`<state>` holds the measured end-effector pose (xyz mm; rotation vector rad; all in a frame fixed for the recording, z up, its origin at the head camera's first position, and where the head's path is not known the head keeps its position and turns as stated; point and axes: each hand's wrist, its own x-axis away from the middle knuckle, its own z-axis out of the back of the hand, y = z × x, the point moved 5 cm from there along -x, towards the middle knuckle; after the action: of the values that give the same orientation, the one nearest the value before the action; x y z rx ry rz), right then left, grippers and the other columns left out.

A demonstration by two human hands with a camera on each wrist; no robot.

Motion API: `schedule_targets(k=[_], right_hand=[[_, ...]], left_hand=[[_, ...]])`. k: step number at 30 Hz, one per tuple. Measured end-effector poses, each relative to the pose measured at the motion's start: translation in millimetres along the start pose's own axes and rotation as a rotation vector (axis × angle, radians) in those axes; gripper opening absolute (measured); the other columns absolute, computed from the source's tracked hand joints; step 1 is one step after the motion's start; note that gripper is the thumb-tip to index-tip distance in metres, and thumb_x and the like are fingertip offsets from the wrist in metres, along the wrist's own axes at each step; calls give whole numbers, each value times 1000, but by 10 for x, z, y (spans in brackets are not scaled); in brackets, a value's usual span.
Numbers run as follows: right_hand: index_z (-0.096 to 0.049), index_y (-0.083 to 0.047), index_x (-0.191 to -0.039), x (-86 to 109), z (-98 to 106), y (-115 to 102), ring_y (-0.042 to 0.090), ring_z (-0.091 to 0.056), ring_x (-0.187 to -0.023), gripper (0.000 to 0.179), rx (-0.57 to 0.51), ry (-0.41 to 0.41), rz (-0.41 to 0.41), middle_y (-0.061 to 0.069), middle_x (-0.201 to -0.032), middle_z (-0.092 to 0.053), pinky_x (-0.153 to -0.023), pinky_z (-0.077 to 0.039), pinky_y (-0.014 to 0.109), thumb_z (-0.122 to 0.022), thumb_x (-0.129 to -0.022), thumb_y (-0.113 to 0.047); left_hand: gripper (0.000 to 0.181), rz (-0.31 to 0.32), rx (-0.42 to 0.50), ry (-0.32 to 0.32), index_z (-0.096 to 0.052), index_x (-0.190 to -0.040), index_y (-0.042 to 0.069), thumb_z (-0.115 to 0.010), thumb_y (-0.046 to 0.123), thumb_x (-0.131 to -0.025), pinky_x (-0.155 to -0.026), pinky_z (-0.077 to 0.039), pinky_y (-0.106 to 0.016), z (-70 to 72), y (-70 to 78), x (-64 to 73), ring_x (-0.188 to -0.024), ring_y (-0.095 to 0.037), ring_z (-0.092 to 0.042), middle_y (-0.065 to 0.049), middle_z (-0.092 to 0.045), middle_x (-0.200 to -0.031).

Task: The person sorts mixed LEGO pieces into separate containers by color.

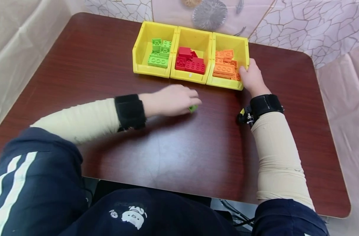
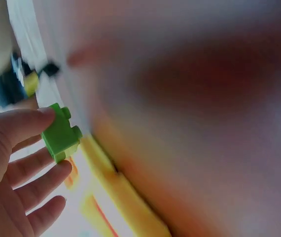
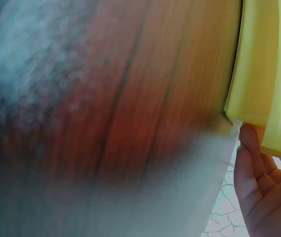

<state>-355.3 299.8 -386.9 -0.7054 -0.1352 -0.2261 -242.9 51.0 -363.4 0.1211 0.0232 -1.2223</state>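
My left hand (image 1: 175, 100) is above the middle of the table, pinching a small green toy building brick (image 2: 61, 134) between thumb and fingers. In the left wrist view the brick's studs point away from the palm, and the other fingers are spread. My right hand (image 1: 253, 78) grips the right side wall of the yellow bin (image 1: 225, 84) that holds orange bricks (image 1: 224, 68). Its thumb lies at the rim, and in the right wrist view the fingers (image 3: 249, 143) touch the bin's outside. To the left, the joined yellow bins hold red bricks (image 1: 195, 66) and green bricks (image 1: 158, 60).
The three bins stand in a row at the back of the dark brown table (image 1: 103, 65). Behind them hangs a patterned cloth (image 1: 285, 26). A small wrist camera (image 1: 242, 118) sticks out from the right wristband.
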Motion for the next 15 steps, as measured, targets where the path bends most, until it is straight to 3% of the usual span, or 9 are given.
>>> schedule_targets(k=[7,11,15], right_hand=[[-16,-9,-146,-15,9,12,26,-41,-115,54,6,6,22,17,-136,-38,-98,-33,39,-26,-98,-32],[-16,-8,-146,-24,-1,25,27,-40,-114,54,11,9,28,17,-134,-39,-98,-32,39,-26,-98,-32],[-17,-7,-145,-8,-5,2,27,-40,-114,53,6,9,32,17,-134,-39,-99,-32,39,-26,-99,-31]], left_hand=[[30,233,5,93,-59,-113,5,-65,14,-85,-76,-47,-40,346,-594,450,-89,-26,-56,-9,-58,-101],[36,425,-34,97,-55,-121,4,-61,18,-89,-69,-48,-44,502,-928,575,-88,-27,-55,-13,-55,-107],[41,585,-29,66,-50,-127,3,-58,18,-90,-73,-47,-50,577,-1220,642,-93,-31,-52,-16,-50,-114]])
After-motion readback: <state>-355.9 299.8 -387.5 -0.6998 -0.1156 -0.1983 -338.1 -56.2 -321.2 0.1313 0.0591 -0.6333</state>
